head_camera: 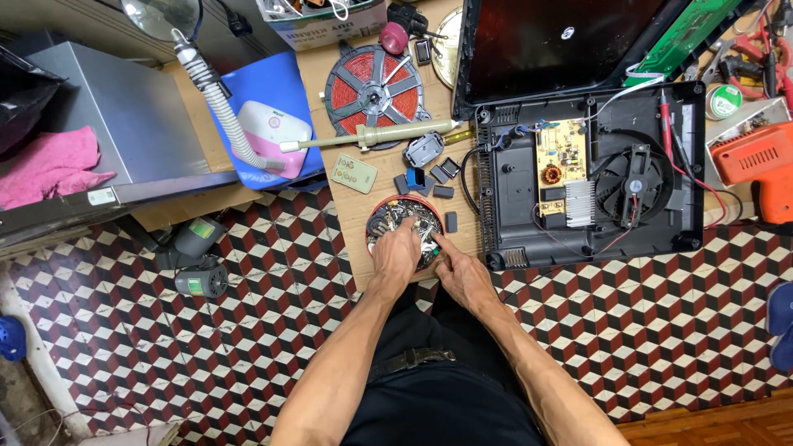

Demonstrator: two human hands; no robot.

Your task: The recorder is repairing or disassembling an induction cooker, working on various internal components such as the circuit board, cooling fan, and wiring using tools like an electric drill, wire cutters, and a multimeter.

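Observation:
A round red tin (373, 216) full of small metal and electronic parts sits on a cardboard sheet (355, 202) on the floor. My left hand (395, 254) reaches into the tin, fingers curled down among the parts; whether it grips one is hidden. My right hand (462, 274) rests at the tin's right rim with the index finger pointing into it. Several small black components (443, 192) lie scattered just beyond the tin.
An opened black induction cooker base (591, 177) with circuit board and fan lies to the right, its glass top (562, 41) behind. A red coil disc (373, 87), desoldering pump (372, 140), orange drill (756, 161), blue lid (273, 91) and grey box (124, 116) surround the patterned tile floor.

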